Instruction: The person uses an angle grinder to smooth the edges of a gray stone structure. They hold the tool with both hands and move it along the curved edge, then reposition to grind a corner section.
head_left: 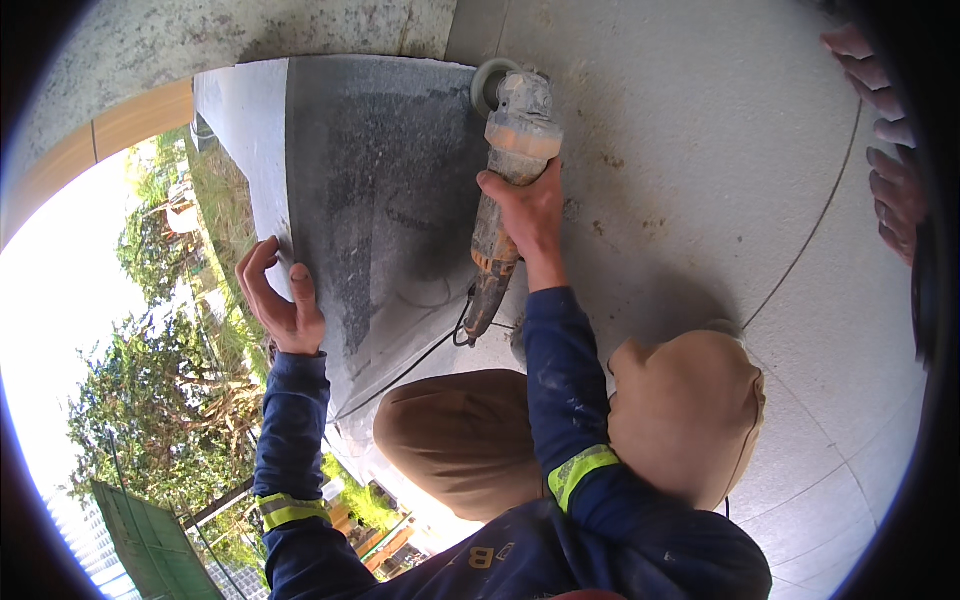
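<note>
My right hand [525, 205] is closed around the body of a dusty angle grinder [512, 140], whose pale disc [488, 88] is at the top edge of a dark grey stone slab [360, 170]. The cord runs from the grinder's lower end across the floor. My left hand [282, 295] rests with bent fingers on the pale left edge of the slab [240, 140], thumb apart from the fingers. Both forearms are in navy sleeves with yellow bands.
A pale tiled floor [690, 170] stretches right, my bent knees in brown trousers [450, 440] below. A mottled ledge [300, 25] runs along the top; trees [150, 390] and a green panel [140, 540] lie left. Fingers [890, 200], apparently not mine, show at the right rim.
</note>
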Motion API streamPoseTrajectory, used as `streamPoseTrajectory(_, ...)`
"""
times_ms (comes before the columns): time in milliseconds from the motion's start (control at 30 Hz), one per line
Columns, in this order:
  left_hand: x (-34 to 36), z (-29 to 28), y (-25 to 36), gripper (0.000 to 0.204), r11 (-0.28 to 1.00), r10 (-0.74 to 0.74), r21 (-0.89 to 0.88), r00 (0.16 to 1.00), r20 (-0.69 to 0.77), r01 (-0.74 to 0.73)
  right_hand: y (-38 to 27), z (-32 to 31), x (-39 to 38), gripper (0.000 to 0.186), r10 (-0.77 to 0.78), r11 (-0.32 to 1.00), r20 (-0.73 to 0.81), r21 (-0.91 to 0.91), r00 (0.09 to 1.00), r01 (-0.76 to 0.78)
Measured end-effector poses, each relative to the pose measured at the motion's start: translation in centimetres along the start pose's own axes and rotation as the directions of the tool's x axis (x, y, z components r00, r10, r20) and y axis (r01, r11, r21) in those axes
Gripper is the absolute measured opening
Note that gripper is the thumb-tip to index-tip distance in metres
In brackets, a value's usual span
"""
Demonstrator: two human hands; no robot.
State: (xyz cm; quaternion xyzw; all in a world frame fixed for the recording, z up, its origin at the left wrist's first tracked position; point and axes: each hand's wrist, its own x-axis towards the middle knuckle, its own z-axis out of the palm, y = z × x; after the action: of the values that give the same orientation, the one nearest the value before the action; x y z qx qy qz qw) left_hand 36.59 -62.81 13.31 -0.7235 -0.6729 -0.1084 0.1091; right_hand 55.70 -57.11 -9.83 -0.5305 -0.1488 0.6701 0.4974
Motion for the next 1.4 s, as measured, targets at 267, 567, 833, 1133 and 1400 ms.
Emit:
streamPoseTrajectory(267, 0.1, 0.0, 0.1, 0.051, 1.0, 0.002, -0.008, 1.0, -0.007, -0.002, 0.1, 0.1, -0.4, 0.068, -0.01, 1.0, -0.002, -0.004, 1.0, 0.009)
streamPoseTrajectory(567, 0.0, 0.1, 0.2, 0.056, 1.0, -0.008, 0.016, 1.0, -0.009, 0.008, -0.3, 1.1, -1.6, 0.068, -0.065, 0.998, 0.026, -0.001, 0.998, 0.065)
streamPoseTrajectory(833, 0.0, 0.2, -0.2, 0.049, 1.0, 0.006, -0.004, 1.0, -0.016, -0.006, 1.3, 0.4, 0.3, 0.07, 0.01, 0.997, -0.017, 0.075, 1.0, -0.008)
streamPoseTrajectory(1133, 0.1, 0.3, -0.1, 0.046, 1.0, 0.024, -0.012, 1.0, -0.017, -0.024, -0.7, 1.1, -1.8, 0.069, -0.064, 0.997, 0.045, -0.028, 0.997, 0.065)
streamPoseTrajectory(1400, 0.0, 0.1, 0.2, 0.05, 1.0, 0.004, 0.021, 1.0, -0.024, -0.004, 0.6, 0.5, -1.8, 0.069, 0.001, 1.0, 0.007, -0.008, 1.0, -0.001)
